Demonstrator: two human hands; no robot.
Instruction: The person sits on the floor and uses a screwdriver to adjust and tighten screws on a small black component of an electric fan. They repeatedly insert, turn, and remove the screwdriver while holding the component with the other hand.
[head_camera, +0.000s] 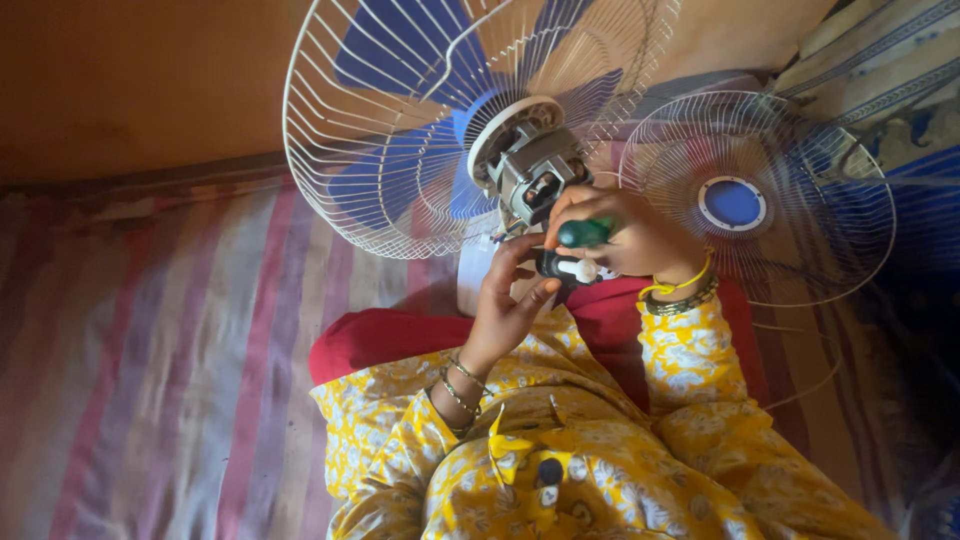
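Observation:
A fan lies in front of me with its white wire guard (360, 130) and blue blades around a bare grey motor (538, 175). My right hand (640, 240) is closed on a green-handled screwdriver (585, 232), held just below the motor. My left hand (505, 305) reaches up beside it, its fingers touching a small black part with a white knob (578, 268) under the motor. Both wrists wear bangles, and my sleeves are yellow with a flower print.
A second, loose wire guard with a blue round centre (733, 203) rests to the right. A striped cloth (150, 340) covers the surface I sit on. An orange-brown wall (130, 80) stands behind. My red-clad legs (390, 340) are folded under the fan.

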